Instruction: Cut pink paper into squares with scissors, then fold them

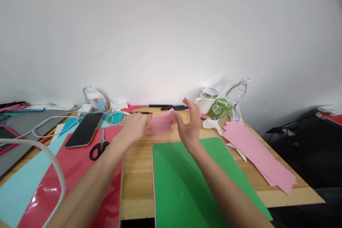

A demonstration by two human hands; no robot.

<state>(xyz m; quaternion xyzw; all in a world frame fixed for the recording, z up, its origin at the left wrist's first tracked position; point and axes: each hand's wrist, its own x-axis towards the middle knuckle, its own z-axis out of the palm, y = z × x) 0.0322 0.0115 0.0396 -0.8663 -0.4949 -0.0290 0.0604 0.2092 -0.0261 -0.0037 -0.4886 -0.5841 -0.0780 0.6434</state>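
Observation:
Pink paper (160, 124), looking folded or layered in strips and slightly blurred, hangs over the wooden table between my two hands. My left hand (136, 126) is closed on its left end. At the other end, my right hand (189, 126) is open with the fingers spread; its thumb side is close to the paper, and I cannot tell whether it touches. Below my right forearm lies a green sheet (171, 178) with a pink edge showing under it. Black-handled scissors (100, 146) rest on a red glossy folder (77, 171) left of my left hand.
A phone (84, 130), white cables and a white bottle (96, 98) are at the left. Pens (173, 107) and pink scissors (133, 108) line the wall. A mug (207, 100), a green packet (220, 108), a water bottle (237, 92) and pink strips (259, 153) occupy the right.

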